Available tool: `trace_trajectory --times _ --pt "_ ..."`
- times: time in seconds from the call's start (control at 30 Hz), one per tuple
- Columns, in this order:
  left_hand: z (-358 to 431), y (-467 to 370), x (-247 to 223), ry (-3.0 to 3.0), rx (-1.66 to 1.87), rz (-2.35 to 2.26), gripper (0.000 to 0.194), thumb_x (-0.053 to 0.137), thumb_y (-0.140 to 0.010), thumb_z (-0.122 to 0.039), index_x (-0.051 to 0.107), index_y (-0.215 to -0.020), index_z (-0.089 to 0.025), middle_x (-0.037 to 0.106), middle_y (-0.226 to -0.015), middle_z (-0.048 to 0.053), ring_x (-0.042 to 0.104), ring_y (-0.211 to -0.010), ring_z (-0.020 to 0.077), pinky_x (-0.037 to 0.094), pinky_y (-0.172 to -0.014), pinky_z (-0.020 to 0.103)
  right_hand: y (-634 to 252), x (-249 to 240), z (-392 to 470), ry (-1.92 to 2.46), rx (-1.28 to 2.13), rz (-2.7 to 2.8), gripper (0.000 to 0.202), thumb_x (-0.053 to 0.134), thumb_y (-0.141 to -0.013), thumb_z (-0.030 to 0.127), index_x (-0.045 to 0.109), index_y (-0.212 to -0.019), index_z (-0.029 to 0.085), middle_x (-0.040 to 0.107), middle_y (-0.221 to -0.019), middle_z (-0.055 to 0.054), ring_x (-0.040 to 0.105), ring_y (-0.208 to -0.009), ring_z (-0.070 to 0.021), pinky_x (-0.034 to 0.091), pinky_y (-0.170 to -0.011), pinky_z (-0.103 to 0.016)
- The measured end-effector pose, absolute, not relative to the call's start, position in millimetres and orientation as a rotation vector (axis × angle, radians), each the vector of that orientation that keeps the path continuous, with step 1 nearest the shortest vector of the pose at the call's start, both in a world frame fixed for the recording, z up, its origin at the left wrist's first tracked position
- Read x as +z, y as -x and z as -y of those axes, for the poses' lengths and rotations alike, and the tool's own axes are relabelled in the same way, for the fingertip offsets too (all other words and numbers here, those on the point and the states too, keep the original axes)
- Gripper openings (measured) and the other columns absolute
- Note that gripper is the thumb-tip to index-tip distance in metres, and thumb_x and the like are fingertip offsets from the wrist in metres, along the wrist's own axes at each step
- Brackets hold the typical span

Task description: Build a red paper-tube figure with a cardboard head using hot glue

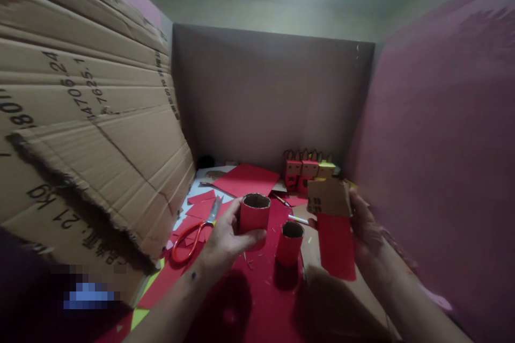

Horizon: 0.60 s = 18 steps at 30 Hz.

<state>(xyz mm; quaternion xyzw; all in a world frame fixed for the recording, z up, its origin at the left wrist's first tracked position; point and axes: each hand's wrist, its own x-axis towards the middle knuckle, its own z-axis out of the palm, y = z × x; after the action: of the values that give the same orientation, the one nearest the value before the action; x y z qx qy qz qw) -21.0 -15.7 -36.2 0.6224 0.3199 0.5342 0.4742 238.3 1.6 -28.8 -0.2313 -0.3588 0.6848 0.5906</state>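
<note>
My left hand (230, 235) is closed around a short red paper-covered cardboard tube (255, 217), its round opening facing up. A second red tube (288, 249) stands upright on the red surface between my hands. On the right, my right hand (365, 219) grips the edge of a cardboard piece (329, 198) with a red paper strip (337, 249) hanging below it. Whether strip and cardboard are joined I cannot tell. The fingers behind the cardboard are mostly hidden.
Red-handled scissors (197, 233) lie left of my left hand, among red paper scraps (201, 203). A red sheet (246, 179) lies farther back. Several small red and yellow box-headed figures (309, 168) stand near the back wall (273, 96). A large cardboard panel (100, 101) leans at left.
</note>
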Motion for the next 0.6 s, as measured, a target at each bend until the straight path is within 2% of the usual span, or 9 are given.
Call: trace_trajectory --times 0.2,0.33,0.47,0.6 --pt "16 19 -39 -1.552 1.216 -0.745 0.041 0.071 -0.071 -0.025 0.058 -0.110 -0.020 0.066 -0.094 0.008 0.062 -0.087 0.0236 0.053 -0.072 0.035 -236 -36 2 0.574 1.558 0.800 0.027 0.061 -0.079 0.047 0.067 -0.094 0.024 0.076 -0.082 -0.001 0.071 -0.068 -0.0228 0.058 -0.067 -0.043" --pt "18 19 -38 -1.551 1.110 -0.694 0.041 0.071 -0.070 -0.022 0.061 -0.110 -0.021 0.067 -0.102 0.008 0.063 -0.090 0.0246 0.053 -0.076 0.037 -230 -37 5 0.583 1.443 0.829 0.029 0.068 -0.073 0.044 0.068 -0.092 0.022 0.076 -0.083 -0.002 0.070 -0.069 -0.0228 0.058 -0.063 -0.038" --pt "24 17 -37 -1.456 0.959 -0.601 0.046 0.069 -0.074 -0.025 0.058 -0.118 -0.022 0.066 -0.107 0.010 0.064 -0.089 0.0240 0.053 -0.075 0.037 -230 -42 7 0.611 1.289 0.840 0.029 0.073 -0.068 0.040 0.069 -0.091 0.022 0.076 -0.088 -0.001 0.070 -0.083 -0.0243 0.056 -0.079 -0.039" --pt "30 10 -36 -1.299 0.787 -0.510 0.044 0.070 -0.074 -0.029 0.060 -0.116 -0.022 0.067 -0.097 0.008 0.065 -0.080 0.0208 0.052 -0.069 0.031 -235 -47 11 0.616 1.213 0.950 0.031 0.071 -0.070 0.045 0.069 -0.092 0.023 0.075 -0.096 -0.004 0.063 -0.107 -0.0286 0.048 -0.095 -0.045"
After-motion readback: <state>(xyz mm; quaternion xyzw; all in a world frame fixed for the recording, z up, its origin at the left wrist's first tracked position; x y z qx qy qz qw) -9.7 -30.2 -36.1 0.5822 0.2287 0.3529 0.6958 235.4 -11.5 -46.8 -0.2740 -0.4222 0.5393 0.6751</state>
